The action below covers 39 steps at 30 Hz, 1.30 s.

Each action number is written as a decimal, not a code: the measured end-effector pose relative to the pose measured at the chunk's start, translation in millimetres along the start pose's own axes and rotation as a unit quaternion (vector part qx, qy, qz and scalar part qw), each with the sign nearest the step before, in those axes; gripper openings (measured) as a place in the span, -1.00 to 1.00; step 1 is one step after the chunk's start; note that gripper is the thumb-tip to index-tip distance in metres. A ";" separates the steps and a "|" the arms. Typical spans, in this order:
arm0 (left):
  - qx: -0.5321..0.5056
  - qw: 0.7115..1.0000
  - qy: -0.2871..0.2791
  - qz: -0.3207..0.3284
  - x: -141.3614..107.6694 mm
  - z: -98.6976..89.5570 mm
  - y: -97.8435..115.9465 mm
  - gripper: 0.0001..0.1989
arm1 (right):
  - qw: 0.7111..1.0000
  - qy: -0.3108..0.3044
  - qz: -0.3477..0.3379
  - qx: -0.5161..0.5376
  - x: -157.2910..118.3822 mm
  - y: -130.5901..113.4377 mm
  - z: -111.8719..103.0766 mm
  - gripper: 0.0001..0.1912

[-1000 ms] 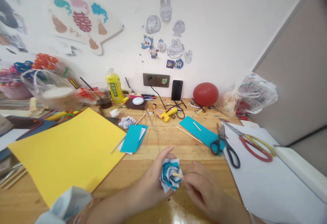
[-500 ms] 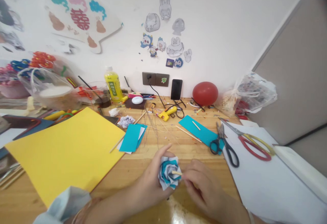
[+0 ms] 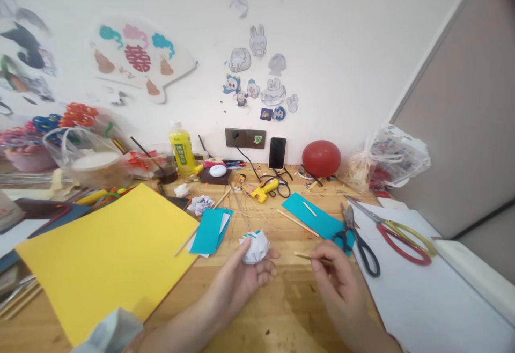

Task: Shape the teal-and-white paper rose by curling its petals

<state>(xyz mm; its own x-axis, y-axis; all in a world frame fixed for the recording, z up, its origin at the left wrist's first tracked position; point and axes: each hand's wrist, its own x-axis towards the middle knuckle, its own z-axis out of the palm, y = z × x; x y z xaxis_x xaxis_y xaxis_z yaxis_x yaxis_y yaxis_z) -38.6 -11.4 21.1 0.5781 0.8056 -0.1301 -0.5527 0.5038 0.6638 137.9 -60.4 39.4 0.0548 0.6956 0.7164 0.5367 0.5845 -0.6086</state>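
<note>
My left hand [image 3: 245, 275] holds a paper flower [image 3: 256, 248] between thumb and fingers, with its pale outer side toward me and some blue edges at the top. Pinched in my right hand [image 3: 336, 272] is a thin wooden stick [image 3: 302, 255], its tip pointing left, apart from the flower. Beyond my left hand lie blue paper pieces [image 3: 206, 231] and a crumpled white paper flower [image 3: 200, 205]. Close to my right hand are black-handled scissors [image 3: 354, 240], partly over a blue paper strip [image 3: 314, 214].
A yellow sheet [image 3: 108, 262] covers the left side. Red-and-yellow-handled scissors [image 3: 402, 237] rest on white paper [image 3: 438, 294] at right. Toward the wall stand a yellow glue gun [image 3: 265, 189], a phone [image 3: 277, 153], a red balloon [image 3: 321, 158] and a drink bottle [image 3: 182, 149].
The stick has come away from the flower's centre as my right hand moved right. My left hand has turned the flower, so its outer side now shows. The view tilted up slightly.
</note>
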 end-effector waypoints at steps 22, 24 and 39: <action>-0.113 0.992 -0.035 -0.036 0.0 1.3 -8.3 -0.55 | 0.979 -0.188 -0.080 -0.005 -7.4 4.1 21.5 -0.62; -0.114 0.992 -0.039 -0.037 -0.5 2.4 -8.1 -0.55 | 0.978 -0.189 -0.091 0.002 -7.2 3.6 20.8 -0.60; -0.123 0.991 0.048 -0.036 3.6 -1.2 -1.7 -0.59 | 0.942 -0.010 0.314 0.114 12.1 19.0 8.3 -0.79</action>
<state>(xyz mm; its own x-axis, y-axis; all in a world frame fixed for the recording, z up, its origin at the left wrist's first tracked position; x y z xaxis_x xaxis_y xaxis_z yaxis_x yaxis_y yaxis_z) -36.3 -9.0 18.6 0.5679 0.7849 -0.2479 -0.6483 0.6121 0.4528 141.8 -37.4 33.7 0.2856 0.9404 0.1847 0.2087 0.1271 -0.9697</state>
